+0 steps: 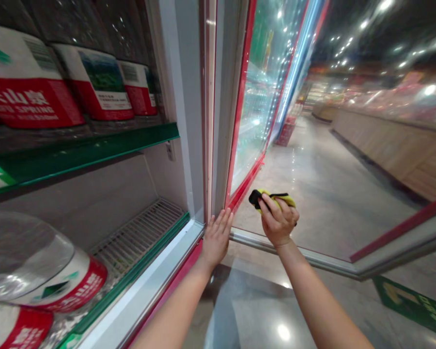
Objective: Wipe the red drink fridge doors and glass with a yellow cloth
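Note:
My left hand [218, 237] lies flat with fingers stretched out against the lower corner of the fridge's frame, by the hinge side of the open glass door. Gripped in my right hand [279, 220] is a bunched yellow and black cloth [263, 198], held up in front of the door's glass pane just above its metal bottom rail [327, 259]. Whether the cloth touches the glass I cannot tell. To my left stands the open fridge, its green-edged shelf [94, 148] bearing large water bottles [101, 85] with red and white labels.
More large bottles [32, 261] are on the fridge's lower level, beside a wire rack [141, 232]. Beyond the door glass, another red-framed fridge [256, 106] lines the aisle. Wood-panelled counters [392, 145] run along the right. A green floor sign [414, 300] lies at the lower right.

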